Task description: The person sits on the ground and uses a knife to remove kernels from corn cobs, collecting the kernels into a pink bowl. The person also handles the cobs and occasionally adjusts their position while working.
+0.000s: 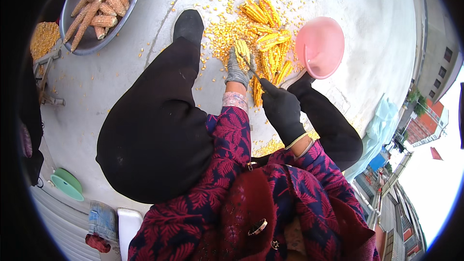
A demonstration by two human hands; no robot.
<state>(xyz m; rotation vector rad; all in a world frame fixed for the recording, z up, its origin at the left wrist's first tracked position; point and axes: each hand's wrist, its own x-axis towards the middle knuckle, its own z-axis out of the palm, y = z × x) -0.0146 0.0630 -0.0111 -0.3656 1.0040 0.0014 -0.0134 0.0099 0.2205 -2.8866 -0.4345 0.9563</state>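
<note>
My left hand [236, 69], in a grey knit glove, grips an ear of corn [241, 48] upright between my feet. Gloved in black, my right hand [284, 110] is closed around the dark handle of a screwdriver-like tool [267, 85]. The tool's thin shaft reaches the ear's near side; its tip is too small to make out. Just right of my left hand lies a pile of yellow ears of corn [270, 41], some with kernel rows stripped. Loose kernels [221, 34] spread over the concrete floor around the pile.
A pink plastic basin [320, 47] stands right of the pile by my right foot. At upper left, a metal bowl [135, 7] holds several bare cobs [108, 5]. A metal-legged stool [49, 59] and part of another person [30, 127] are at the left edge. A green basin [67, 185] sits lower left.
</note>
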